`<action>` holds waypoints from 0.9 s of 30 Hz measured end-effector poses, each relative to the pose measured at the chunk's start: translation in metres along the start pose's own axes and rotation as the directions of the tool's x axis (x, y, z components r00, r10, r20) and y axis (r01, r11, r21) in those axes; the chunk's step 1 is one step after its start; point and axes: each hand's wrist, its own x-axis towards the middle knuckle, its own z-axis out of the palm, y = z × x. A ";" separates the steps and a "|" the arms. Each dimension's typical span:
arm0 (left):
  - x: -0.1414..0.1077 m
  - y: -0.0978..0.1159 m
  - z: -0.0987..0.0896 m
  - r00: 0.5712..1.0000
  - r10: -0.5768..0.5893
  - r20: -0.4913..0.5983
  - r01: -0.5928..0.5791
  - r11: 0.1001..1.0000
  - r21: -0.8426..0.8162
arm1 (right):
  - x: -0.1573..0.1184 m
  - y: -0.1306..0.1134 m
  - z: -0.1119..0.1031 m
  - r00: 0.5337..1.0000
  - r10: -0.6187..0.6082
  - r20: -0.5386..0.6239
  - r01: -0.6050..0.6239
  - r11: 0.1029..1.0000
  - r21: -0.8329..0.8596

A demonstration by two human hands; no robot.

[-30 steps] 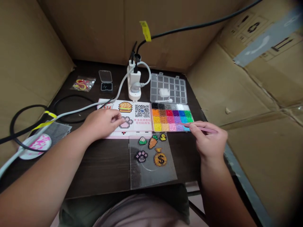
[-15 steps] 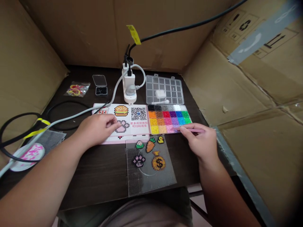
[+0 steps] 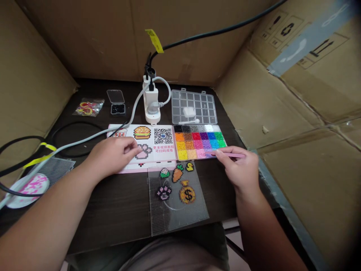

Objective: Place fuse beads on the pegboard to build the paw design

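Note:
My right hand (image 3: 240,168) pinches a pair of pink tweezers (image 3: 235,155), their tips over the front right compartments of the bead box (image 3: 178,157). Small beads sorted by colour fill this box. My left hand (image 3: 117,155) lies on the pattern sheet (image 3: 166,158), thumb and bent fingers closed together beside the printed pink paw; nothing shows between them. Nearer to me is a clear pegboard (image 3: 169,222). On it sit a bead paw (image 3: 164,193), a money bag (image 3: 187,192), a carrot (image 3: 177,174), a duck (image 3: 190,166) and a green-and-white piece (image 3: 165,172).
A white power strip (image 3: 152,109) with cables stands behind the sheet. The box's clear lid (image 3: 194,98) lies open behind the beads. Further left are a small case (image 3: 117,109), a plastic bag (image 3: 88,107) and a white dish (image 3: 28,192) with pink beads. Cardboard walls (image 3: 98,41) enclose the table.
The view has shifted slightly, moving the table's things a little left. The tweezers' tips have moved slightly right over the bead box. My left hand stays on the sheet.

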 end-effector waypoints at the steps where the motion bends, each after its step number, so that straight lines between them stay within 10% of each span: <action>1: 0.000 0.000 0.000 1.000 -0.001 0.000 0.001 1.000 0.001 | 0.000 0.000 0.000 1.000 -0.004 0.008 0.004 1.000 -0.006; 27: 0.001 0.000 -0.001 1.000 0.018 -0.004 -0.018 1.000 0.004 | 0.000 0.000 0.000 0.999 0.037 0.000 -0.037 0.999 0.038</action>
